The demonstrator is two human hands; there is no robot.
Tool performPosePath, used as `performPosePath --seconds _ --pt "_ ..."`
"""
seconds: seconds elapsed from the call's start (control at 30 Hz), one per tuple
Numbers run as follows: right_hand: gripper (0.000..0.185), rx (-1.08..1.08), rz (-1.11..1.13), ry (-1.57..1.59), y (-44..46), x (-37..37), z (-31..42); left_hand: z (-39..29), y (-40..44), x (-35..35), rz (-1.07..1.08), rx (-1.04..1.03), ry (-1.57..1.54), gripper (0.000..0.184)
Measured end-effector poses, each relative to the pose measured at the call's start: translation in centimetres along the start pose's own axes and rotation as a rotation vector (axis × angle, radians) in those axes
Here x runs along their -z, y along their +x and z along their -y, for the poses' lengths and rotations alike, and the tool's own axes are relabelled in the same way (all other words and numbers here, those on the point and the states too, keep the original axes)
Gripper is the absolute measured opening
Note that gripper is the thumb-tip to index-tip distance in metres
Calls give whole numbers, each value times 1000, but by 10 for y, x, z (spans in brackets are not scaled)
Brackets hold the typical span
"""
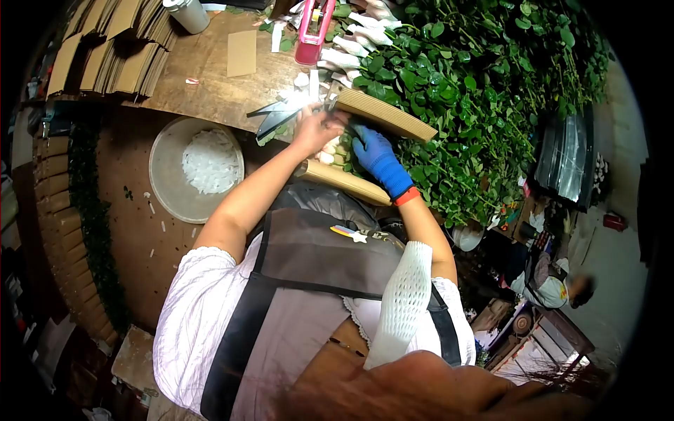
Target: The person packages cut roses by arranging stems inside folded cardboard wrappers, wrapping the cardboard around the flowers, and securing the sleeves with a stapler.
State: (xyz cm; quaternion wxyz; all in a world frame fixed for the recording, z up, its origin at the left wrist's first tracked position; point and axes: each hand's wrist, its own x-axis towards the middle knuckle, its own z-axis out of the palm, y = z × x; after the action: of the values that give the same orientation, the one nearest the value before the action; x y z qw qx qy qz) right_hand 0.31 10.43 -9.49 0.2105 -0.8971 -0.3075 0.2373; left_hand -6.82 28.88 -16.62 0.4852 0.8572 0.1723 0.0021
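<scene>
My bare left hand (317, 132) is at the table's front edge with its fingers bent together; what they pinch is hidden. Close to its right, my right hand (377, 158) wears a blue glove, its fingers curled in beside the leaves on something too small to name. Pale rose heads (330, 149) show between two corrugated cardboard pieces, one behind (386, 116) and one in front (344, 181) of my hands. Scissors-like dark blades (274, 119) lie just left of my left hand.
White-sleeved roses (357, 43) and a large heap of leafy stems (470, 91) cover the right side. A pink tool (314, 35), stacked cardboard (116, 52) and a white cup (188, 15) stand on the table. Below is a bucket (160, 181) with white pieces. Another person (551, 284) is at right.
</scene>
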Motion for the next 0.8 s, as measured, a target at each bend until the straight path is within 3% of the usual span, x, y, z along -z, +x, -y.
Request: performPosePath --seconds 0.07,0.2,0.43,0.8 --pt "43 4 70 -65 5 0 1 2 0 -3 -9 8 14 47" --pt "38 121 -22 -50 5 -7 1 2 1 -3 -33 -21 20 43" --pt "32 -28 107 -229 9 12 29 -4 -1 0 -33 -18 3 41" --pt "36 -7 67 -298 13 -4 33 1 -1 -1 0 -15 17 44"
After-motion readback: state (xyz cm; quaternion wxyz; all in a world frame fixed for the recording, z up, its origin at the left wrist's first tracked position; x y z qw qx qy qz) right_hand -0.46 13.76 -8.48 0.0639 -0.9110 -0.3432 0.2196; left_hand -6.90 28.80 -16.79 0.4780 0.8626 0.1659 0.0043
